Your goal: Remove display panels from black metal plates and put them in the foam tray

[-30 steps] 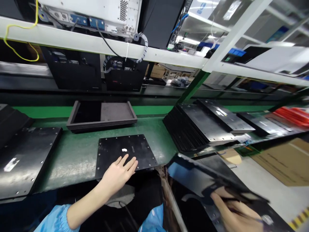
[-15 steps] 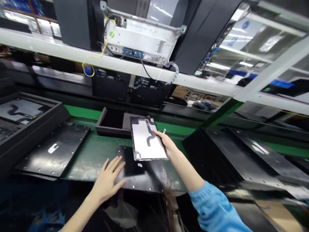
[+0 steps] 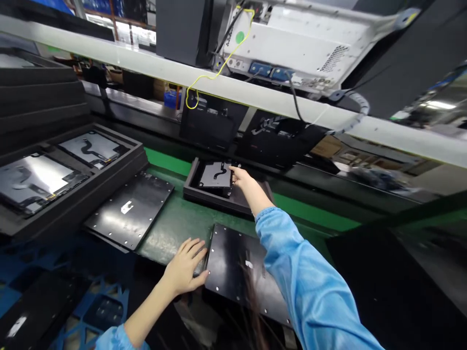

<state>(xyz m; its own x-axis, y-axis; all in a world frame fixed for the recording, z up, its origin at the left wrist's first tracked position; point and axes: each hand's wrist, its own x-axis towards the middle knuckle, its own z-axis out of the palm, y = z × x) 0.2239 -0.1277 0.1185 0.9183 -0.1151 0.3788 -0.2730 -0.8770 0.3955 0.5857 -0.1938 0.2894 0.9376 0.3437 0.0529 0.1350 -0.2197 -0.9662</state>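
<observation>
My right hand (image 3: 242,177) grips the right edge of a tablet display panel (image 3: 215,176) with a pale grey back and a dark curved ribbon cable. The panel sits tilted in the left compartment of a black foam tray (image 3: 204,197), its near right corner raised. My left hand (image 3: 186,267) is open, fingers spread, at the left edge of a black plate (image 3: 233,262) with holes along its rim and a small white label. Part of the plate is hidden by my right sleeve.
Another black plate (image 3: 131,209) lies on the green bench (image 3: 170,228) to the left. Beyond it, a foam tray (image 3: 140,150) holds two similar panels, beside stacked trays (image 3: 40,99). A white beam (image 3: 160,70) crosses above, with a yellow cable (image 3: 207,77) hanging from it.
My right hand has carried the display panel from above the black plate into the foam tray's left compartment. My left hand stays open near the plate. The view has turned left.
</observation>
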